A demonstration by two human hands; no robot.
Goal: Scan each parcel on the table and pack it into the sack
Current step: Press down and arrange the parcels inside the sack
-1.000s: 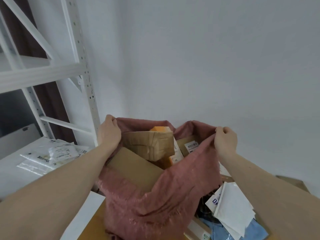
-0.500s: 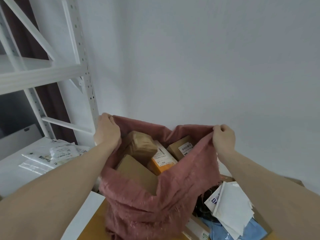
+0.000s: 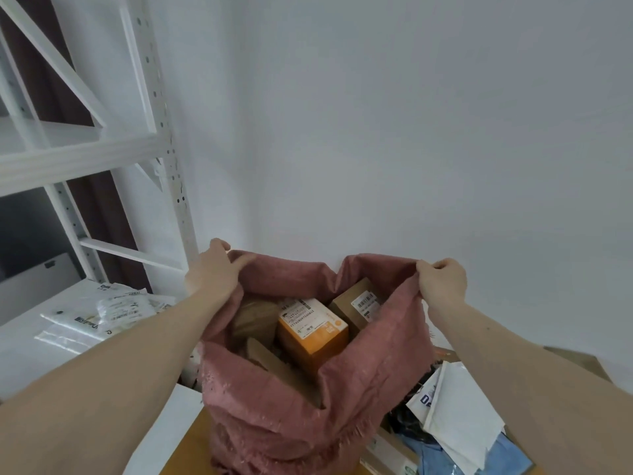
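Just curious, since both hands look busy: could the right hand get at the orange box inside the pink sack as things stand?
Probably not without letting go first. The right hand grips the rim of the pink woven sack. The orange cardboard box itself sits uncovered near the top of the open mouth, so the way down looks free.

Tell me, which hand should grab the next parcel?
Probably the right hand. The white parcels lie just below it, beside the sack. Both hands grip the sack rim now, so the left hand could hold the sack open while the right lets go and reaches down.
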